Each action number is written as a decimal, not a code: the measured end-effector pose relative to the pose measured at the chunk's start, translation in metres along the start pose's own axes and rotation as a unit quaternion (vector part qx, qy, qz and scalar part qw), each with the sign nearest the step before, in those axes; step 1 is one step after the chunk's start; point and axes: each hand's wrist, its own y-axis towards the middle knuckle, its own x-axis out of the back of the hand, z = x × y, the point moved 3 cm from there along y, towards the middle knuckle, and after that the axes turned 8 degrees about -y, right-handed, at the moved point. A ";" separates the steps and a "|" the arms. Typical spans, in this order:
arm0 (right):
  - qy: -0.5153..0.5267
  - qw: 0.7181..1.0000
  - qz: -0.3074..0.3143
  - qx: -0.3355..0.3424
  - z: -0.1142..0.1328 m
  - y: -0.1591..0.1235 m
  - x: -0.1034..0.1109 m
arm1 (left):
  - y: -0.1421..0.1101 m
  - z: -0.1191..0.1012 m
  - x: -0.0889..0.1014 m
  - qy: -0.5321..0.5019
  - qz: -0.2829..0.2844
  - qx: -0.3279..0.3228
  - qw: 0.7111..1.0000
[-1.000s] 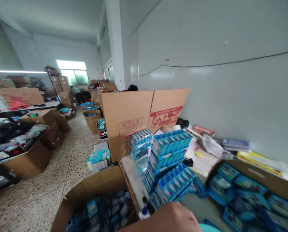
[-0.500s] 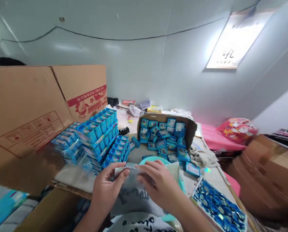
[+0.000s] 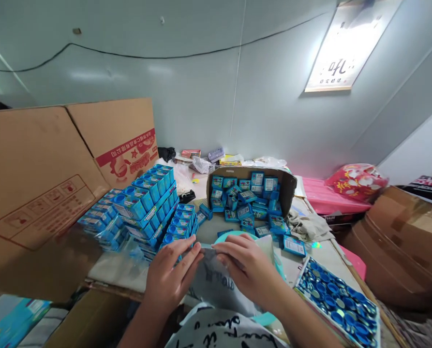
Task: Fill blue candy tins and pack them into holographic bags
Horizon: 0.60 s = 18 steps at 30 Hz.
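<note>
Grey wall panels [image 3: 194, 106] stand behind the cluttered worktable [image 3: 119, 271] where we sit. At its near middle, our left hand [image 3: 172, 273] and our right hand [image 3: 250, 270] face each other, thumbs and fingertips clamped on the upper edge of a pale grey sheet [image 3: 210, 278] with black lettering; only a short span of that edge shows between them. We cannot tell whether the sheet is film or fabric. It hangs in front of us, above a white lettered cloth [image 3: 226, 333] at the near edge of our view. Just beyond our right hand, a turquoise basin [image 3: 280, 263] shows part of its rim. To the left of it we see tall stacks of blue boxes [image 3: 143, 199], with a large cardboard panel [image 3: 34, 154] upright on their far left. Straight beyond the basin, an open carton [image 3: 291, 193] lies tilted towards us, loose small boxes [image 3: 252, 195] filling it and spilling onto the table. Near right, a shallow tray [image 3: 379, 324] holds many shiny blue discs [image 3: 334, 302]. Farther right we have a big brown carton [image 3: 400, 251], and beyond it a red patterned bag [image 3: 359, 181] on pink wrapping [image 3: 312, 195]. High on the far right hangs a scroll [image 3: 341, 55].
</note>
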 end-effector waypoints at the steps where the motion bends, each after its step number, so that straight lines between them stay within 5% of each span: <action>1: -0.001 1.000 -0.006 0.004 -0.001 0.000 0.001 | 0.000 0.001 -0.001 0.001 -0.004 -0.008 1.000; 7: -0.007 0.997 -0.077 0.029 -0.004 0.001 0.007 | -0.008 0.008 -0.006 0.052 -0.037 -0.014 0.998; 11: 0.073 0.966 -0.220 -0.112 -0.026 0.010 0.003 | -0.014 0.005 -0.009 0.102 -0.135 0.001 0.986; 15: 0.247 0.918 -0.226 -0.214 -0.048 0.028 -0.020 | -0.005 0.001 -0.043 -0.061 0.012 0.111 0.992; 18: 0.410 0.888 -0.130 -0.162 -0.045 0.039 -0.038 | 0.002 0.009 -0.068 -0.211 0.079 0.274 0.935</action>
